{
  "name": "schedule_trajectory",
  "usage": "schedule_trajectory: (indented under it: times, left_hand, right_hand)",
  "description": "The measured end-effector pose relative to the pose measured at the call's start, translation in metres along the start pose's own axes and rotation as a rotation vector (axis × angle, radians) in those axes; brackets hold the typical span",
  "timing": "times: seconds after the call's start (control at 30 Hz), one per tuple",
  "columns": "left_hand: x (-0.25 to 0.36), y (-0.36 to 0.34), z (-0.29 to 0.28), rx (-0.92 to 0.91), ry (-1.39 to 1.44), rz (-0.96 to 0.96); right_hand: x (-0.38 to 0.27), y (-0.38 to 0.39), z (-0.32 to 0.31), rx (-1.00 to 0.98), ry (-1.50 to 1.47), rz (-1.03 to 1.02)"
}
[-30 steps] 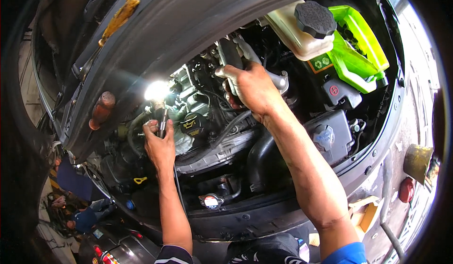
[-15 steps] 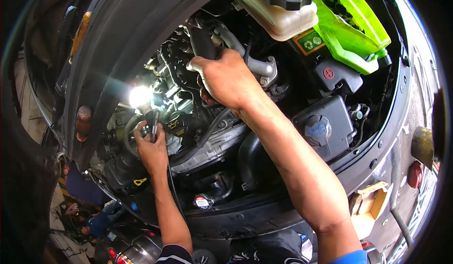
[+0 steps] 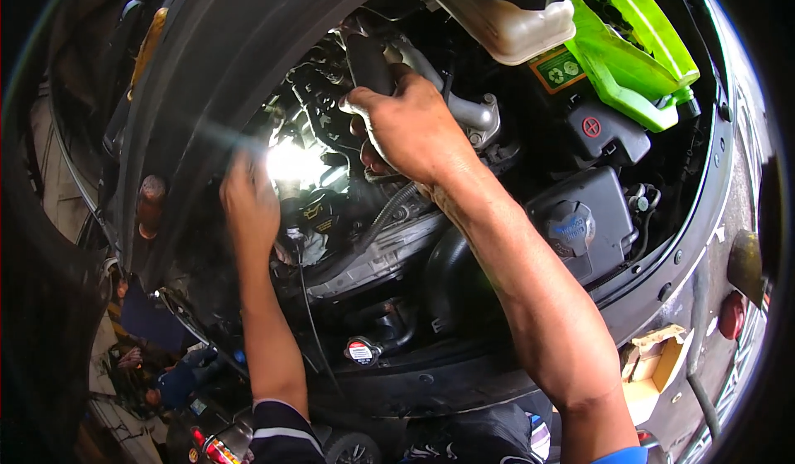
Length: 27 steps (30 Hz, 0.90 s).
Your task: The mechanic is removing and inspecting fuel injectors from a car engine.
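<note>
My left hand is raised beside a glaring work light at the left of the engine. Its fingers are smeared by motion and glare, so I cannot tell whether they grip anything. My right hand reaches deep over the engine, fingers curled under and thumb against the lower end of a thick black cylinder. What lies inside those fingers is hidden. A thin black cable hangs below the light, past my left forearm. Between the hands sits a black oil filler cap.
Above is the dark hood. A bright green cut-open jug stands at far right beside a whitish reservoir. Nearer are a black tank with a round cap, a radiator cap and an open cardboard box.
My left hand has moved up and left; the dark metallic tool it held no longer shows. The light now glares farther right. My right hand keeps its place on the engine while the view shifts slightly.
</note>
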<state>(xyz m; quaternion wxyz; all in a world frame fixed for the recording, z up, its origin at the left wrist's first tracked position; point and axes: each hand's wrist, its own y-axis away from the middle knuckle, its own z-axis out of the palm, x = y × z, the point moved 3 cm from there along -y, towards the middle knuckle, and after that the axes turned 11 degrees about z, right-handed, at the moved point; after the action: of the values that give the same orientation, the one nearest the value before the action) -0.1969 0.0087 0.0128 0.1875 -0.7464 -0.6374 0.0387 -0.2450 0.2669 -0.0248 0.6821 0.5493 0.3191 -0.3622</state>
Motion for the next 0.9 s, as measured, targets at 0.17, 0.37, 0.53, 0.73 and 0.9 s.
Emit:
schedule_trajectory:
  times: [0.17, 0.37, 0.53, 0.73, 0.9]
  left_hand:
    - [-0.014, -0.067, 0.034, -0.138, 0.264, 0.129]
    - [-0.019, -0.089, 0.058, -0.215, 0.192, 0.025]
    - [-0.031, -0.101, 0.072, -0.320, 0.206, 0.157]
    - [-0.062, -0.105, 0.077, -0.411, 0.030, 0.208]
    - [-0.072, -0.104, 0.078, -0.418, 0.053, 0.269]
  right_hand:
    - [-0.002, 0.007, -0.005, 0.055, 0.146, -0.060]
    - [-0.003, 0.006, 0.001, 0.068, 0.118, -0.076]
    - [-0.003, 0.007, -0.006, -0.045, 0.119, -0.013]
    - [-0.008, 0.010, -0.006, -0.064, 0.146, -0.027]
    - [-0.010, 0.014, -0.003, -0.073, 0.261, -0.039]
